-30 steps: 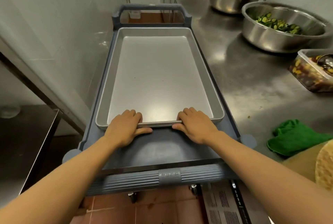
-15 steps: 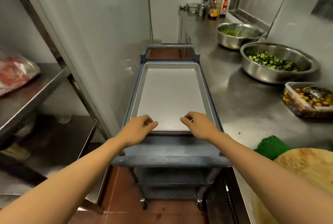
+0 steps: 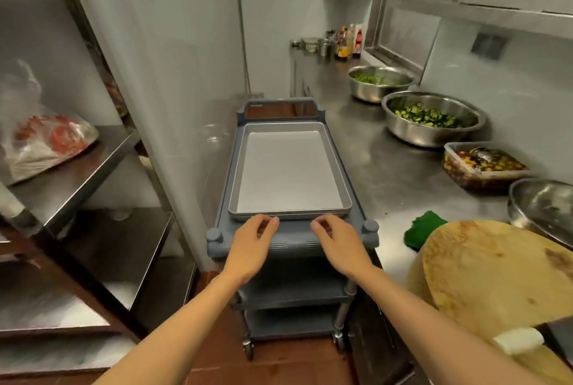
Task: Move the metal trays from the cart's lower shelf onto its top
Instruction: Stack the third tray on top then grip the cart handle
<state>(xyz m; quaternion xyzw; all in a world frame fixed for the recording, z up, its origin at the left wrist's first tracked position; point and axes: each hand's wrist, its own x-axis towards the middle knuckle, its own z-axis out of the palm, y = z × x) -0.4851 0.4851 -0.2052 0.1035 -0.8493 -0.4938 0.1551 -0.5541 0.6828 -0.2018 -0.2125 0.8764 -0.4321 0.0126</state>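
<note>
Your shallow rectangular silver metal tray (image 3: pixel 290 172) lies flat on top of the grey plastic three-tier cart (image 3: pixel 370 226). Your left hand (image 3: pixel 252 240) and right hand (image 3: pixel 336 242) hover just short of its near rim, each grip loosely curled and holding nothing. Placement looks done; both lower shelves (image 3: pixel 291 291) seem bare, so look below before reaching again

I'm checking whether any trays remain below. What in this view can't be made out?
- Lower shelves: near edges only; hands, arms and the cart top hide the rest.
- Metal tray: single or stacked, unclear.
- Left hand, right hand: whether they touch the cart is unclear.
- Bottles: too small.
</note>
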